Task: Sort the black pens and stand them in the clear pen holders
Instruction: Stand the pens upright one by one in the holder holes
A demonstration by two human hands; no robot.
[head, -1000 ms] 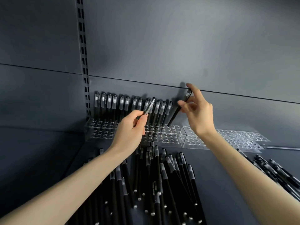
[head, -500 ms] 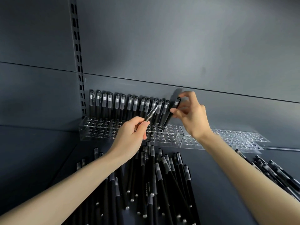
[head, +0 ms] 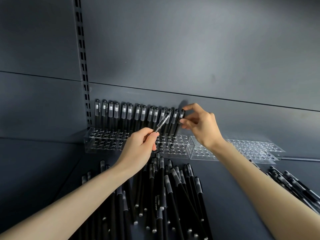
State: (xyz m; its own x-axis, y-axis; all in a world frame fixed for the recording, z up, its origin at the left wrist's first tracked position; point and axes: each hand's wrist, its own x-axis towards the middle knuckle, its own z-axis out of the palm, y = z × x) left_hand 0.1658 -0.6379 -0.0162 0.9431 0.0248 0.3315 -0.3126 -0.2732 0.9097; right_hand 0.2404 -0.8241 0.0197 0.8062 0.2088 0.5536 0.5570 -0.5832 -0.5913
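Note:
A row of several black pens [head: 124, 113] stands in the back holes of a clear pen holder [head: 103, 142] against the shelf wall. My right hand [head: 200, 125] pinches the cap of the rightmost standing pen [head: 180, 122], which sits nearly upright in the holder. My left hand [head: 138, 149] holds another black pen [head: 162, 122] by its lower end, tilted up to the right in front of the row. A big heap of loose black pens [head: 164, 196] lies on the shelf below my hands.
More clear holders [head: 254, 149] with vacant holes line the wall to the right. A second heap of pens [head: 294, 186] lies at the right edge. A slotted upright [head: 83, 66] runs up the wall at the left.
My right hand has lowered its pen from a slant into a hole at the right end of the row, so it stands almost upright. My left hand kept its pen.

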